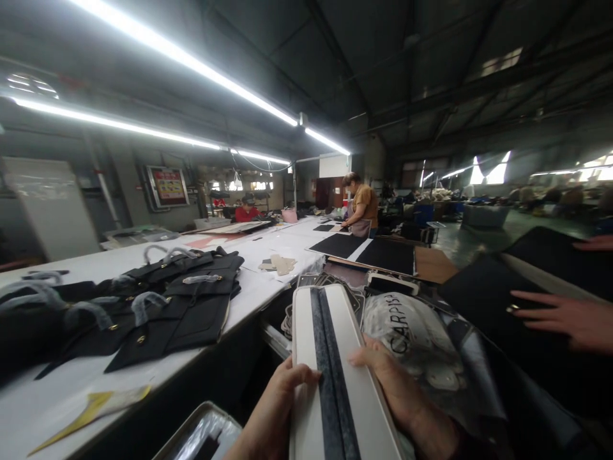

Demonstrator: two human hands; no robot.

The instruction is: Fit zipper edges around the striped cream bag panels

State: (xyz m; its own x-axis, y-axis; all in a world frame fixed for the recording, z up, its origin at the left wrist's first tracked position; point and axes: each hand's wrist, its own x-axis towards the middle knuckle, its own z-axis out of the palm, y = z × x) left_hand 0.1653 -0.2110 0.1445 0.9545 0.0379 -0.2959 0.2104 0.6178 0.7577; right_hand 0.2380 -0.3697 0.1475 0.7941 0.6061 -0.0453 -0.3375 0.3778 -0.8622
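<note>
A long white bag panel [305,332] with rounded far corners lies lengthwise between my two hands. Down its middle run two dark grey strips with a narrow seam between them; it looks like a zipper. My left hand [286,397] is closed round its left edge, the thumb pressed on the top near the dark strip. On the opposite edge my right hand [390,374] grips it the same way, thumb on top. The fingers under the panel are hidden. Beyond its far end sits a pile of similar rounded frames [357,299], partly covered by the panel.
Black bags [191,306] with wrapped handles cover the white table [268,291] at left. A printed white bag [407,332] is at right. Another person's hand [565,316] rests on a black sheet [483,287]. A co-worker [364,204] stands farther back. An open tray [201,434] is below left.
</note>
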